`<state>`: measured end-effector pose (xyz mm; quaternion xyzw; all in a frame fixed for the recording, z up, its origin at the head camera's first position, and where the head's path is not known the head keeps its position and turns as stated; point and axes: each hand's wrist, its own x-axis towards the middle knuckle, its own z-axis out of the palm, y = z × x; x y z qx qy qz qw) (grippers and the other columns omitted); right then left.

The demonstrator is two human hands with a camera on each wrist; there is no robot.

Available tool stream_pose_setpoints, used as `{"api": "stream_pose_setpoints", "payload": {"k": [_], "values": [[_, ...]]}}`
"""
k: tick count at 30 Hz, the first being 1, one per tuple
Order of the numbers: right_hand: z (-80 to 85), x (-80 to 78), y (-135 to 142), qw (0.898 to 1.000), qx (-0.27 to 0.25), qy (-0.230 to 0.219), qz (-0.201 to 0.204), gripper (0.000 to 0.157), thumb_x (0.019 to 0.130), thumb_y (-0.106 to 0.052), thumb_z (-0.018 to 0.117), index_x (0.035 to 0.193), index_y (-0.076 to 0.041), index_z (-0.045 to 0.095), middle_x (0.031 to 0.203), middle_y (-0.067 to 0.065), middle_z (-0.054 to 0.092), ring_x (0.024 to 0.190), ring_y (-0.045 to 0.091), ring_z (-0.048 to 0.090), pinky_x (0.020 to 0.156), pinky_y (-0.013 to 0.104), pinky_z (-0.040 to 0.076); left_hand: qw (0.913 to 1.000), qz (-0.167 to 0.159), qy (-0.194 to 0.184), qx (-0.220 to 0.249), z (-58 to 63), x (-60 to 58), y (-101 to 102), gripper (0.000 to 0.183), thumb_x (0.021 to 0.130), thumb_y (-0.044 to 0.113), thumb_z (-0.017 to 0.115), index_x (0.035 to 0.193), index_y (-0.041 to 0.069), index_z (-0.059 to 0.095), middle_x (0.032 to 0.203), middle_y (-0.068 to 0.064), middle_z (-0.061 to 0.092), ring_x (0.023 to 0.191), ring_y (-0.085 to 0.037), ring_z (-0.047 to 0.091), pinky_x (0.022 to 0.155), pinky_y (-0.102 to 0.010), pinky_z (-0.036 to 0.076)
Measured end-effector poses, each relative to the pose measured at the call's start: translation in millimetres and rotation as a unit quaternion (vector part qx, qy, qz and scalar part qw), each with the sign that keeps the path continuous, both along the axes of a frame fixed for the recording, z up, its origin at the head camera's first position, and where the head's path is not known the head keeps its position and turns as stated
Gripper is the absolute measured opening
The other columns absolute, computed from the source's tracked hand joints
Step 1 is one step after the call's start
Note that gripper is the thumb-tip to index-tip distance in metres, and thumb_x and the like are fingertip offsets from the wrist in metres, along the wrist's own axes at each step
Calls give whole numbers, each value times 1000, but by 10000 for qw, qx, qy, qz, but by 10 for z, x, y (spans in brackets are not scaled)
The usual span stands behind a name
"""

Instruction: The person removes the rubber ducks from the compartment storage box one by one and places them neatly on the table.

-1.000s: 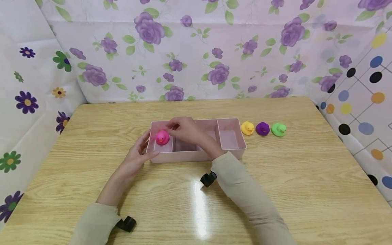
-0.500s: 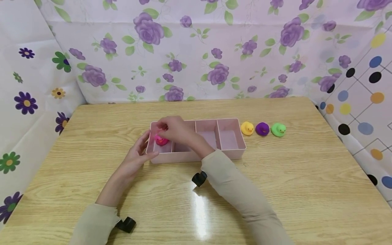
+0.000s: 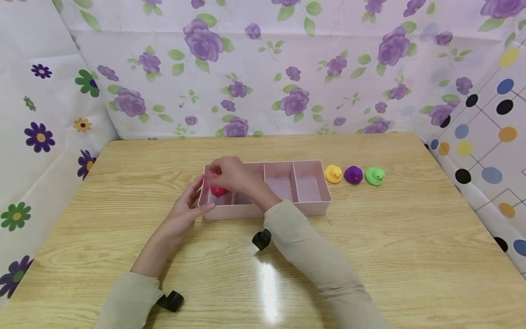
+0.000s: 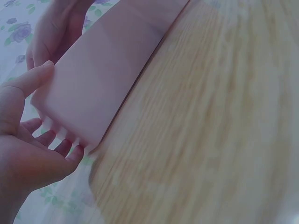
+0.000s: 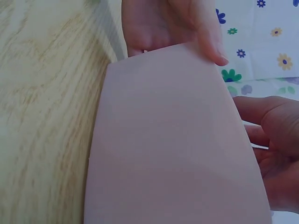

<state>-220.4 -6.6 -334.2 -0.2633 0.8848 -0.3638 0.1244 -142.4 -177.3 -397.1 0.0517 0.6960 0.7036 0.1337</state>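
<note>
A long pink divided box [image 3: 234, 212] lies across the table. My left hand [image 3: 186, 206] holds its left end, the thumb at the front rim and the fingers along the end wall; the left wrist view shows this hand [image 4: 28, 144] against the box [image 4: 107, 65]. Over the leftmost compartment, my right hand [image 3: 232, 173] pinches a pink rubber duck [image 3: 218, 191] from above. The fingers cover much of the duck. In the right wrist view the box wall hides the duck, while the right hand [image 5: 282, 140] reaches over the rim.
Right of the box, a yellow duck [image 3: 333, 174], a purple duck [image 3: 353, 175] and a green duck [image 3: 375, 176] stand in a row on the wooden table [image 3: 394, 246]. A floral cloth [image 3: 255, 82] hangs behind the table.
My right hand has moved left, from above the divider onto the pink duck, and now covers most of it. The left hand and the box stay in place.
</note>
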Motion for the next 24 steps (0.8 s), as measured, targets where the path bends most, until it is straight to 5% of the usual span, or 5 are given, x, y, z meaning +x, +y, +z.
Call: {"api": "stream_pose_setpoints", "payload": {"k": [10, 24], "values": [[-36, 10, -85, 9993, 292, 201, 147, 5, 84, -1, 64, 86, -6, 64, 67, 1, 51, 59, 11, 49, 49, 19, 38, 10000, -2, 35, -22, -6, -10, 5, 81, 93, 4, 61, 157, 18, 13, 161, -1, 8, 145, -24, 6, 116, -46, 11], [-110, -29, -128, 9961, 672, 461, 337, 13, 81, 4, 68, 92, -3, 65, 73, 3, 54, 69, 15, 50, 54, 20, 37, 10000, -11, -43, -25, 2, -1, -10, 81, 93, 7, 62, 157, 18, 13, 161, -6, 7, 145, -26, 5, 116, -47, 11]]}}
